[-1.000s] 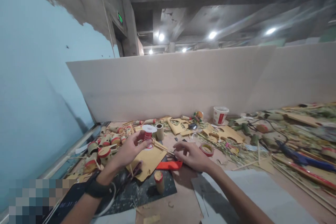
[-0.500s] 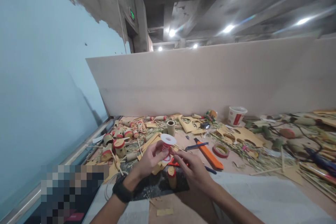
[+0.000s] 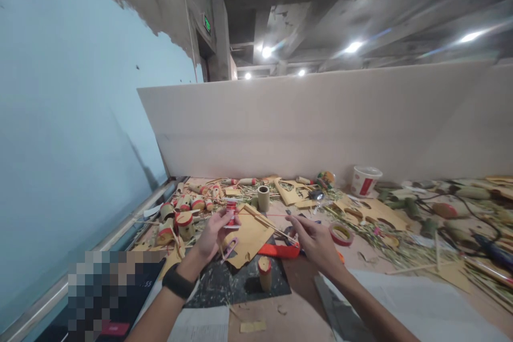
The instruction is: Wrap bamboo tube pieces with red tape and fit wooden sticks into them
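So the left hand (image 3: 214, 232) has the spool (image 3: 231, 214) gripped between thumb and fingers, roughly upright, up over the yellow sheet (image 3: 250, 238). The right hand (image 3: 315, 235) is held apart from it, and the red thread (image 3: 264, 215) runs pretty straight between the two. Looks like the right fingertips are pinching the loose end, though it's too small to swear to. My guess is the gap between the hands is what keeps the line taut and off the clutter. The orange cutter (image 3: 276, 250) lies below, near the right hand, probably for easy reach. A capped tube (image 3: 264, 277) stands upright on the dark mat (image 3: 216, 280), close to the person, and the tape (image 3: 341, 235) sits just beyond the right hand.
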The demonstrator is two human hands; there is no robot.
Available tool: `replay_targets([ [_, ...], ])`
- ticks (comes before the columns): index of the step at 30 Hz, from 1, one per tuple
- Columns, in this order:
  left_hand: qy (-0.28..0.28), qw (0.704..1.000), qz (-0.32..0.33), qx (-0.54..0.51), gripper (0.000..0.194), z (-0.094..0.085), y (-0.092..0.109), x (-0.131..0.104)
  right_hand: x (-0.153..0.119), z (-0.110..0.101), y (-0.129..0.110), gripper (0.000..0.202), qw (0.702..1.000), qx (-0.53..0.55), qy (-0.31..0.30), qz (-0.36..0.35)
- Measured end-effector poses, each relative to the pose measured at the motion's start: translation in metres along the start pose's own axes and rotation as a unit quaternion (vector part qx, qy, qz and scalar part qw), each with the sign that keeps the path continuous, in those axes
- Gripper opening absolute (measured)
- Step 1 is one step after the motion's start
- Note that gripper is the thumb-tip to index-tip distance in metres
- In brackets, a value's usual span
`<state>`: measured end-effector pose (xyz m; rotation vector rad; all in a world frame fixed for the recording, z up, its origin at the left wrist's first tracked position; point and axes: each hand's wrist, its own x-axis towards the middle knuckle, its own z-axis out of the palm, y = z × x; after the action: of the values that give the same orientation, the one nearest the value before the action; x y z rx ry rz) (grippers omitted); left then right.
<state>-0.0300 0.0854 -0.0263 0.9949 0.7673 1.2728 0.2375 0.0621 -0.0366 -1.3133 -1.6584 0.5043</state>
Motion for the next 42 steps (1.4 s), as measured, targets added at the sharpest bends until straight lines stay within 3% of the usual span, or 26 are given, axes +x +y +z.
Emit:
replay_targets([
  [4, 0.016, 1.000, -0.014, 0.012, 0.031, -0.008, -0.007, 0.007, 0.001, -0.003, 0.000, 0.051, 1.000, -0.005, -0.006, -0.001],
  [10, 0.027, 0.992, -0.075, -0.093, 0.019, -0.006, -0.006, 0.004, 0.004, -0.007, 0.002, 0.055, 0.997, 0.066, 0.018, 0.043],
  [16, 0.027, 0.989, -0.090, -0.112, 0.013, -0.007, -0.001, 0.003, 0.014, -0.017, 0.017, 0.058, 0.987, 0.085, 0.110, 0.083],
  [21, 0.039, 0.993, -0.077, -0.074, 0.018, -0.009, 0.000, 0.003, 0.020, -0.026, 0.023, 0.059, 0.973, 0.050, 0.178, 0.140],
  [25, 0.031, 0.996, -0.043, 0.066, 0.032, -0.016, -0.005, 0.010, 0.022, -0.025, 0.033, 0.056, 0.978, 0.048, 0.155, 0.134],
  [27, 0.038, 0.975, -0.003, 0.218, 0.036, -0.022, -0.006, 0.013, 0.023, -0.022, 0.039, 0.056, 0.982, 0.056, 0.119, 0.132],
  [28, 0.046, 0.949, 0.019, 0.310, 0.036, -0.026, -0.007, 0.014, 0.023, -0.021, 0.041, 0.055, 0.986, 0.053, 0.098, 0.128],
  [31, 0.046, 0.830, 0.074, 0.551, 0.023, -0.033, -0.004, 0.013, 0.022, -0.018, 0.047, 0.051, 0.995, 0.005, 0.037, 0.096],
  [33, 0.014, 0.771, 0.088, 0.630, 0.012, -0.036, 0.000, 0.011, 0.021, -0.017, 0.048, 0.050, 0.997, -0.040, 0.008, 0.073],
  [36, -0.041, 0.743, 0.068, 0.664, 0.008, -0.040, 0.005, 0.009, 0.020, -0.016, 0.048, 0.051, 0.994, -0.094, -0.020, 0.049],
  [42, -0.079, 0.733, -0.005, 0.676, 0.015, -0.044, 0.013, 0.007, 0.018, -0.016, 0.049, 0.049, 0.983, -0.168, -0.075, 0.020],
])
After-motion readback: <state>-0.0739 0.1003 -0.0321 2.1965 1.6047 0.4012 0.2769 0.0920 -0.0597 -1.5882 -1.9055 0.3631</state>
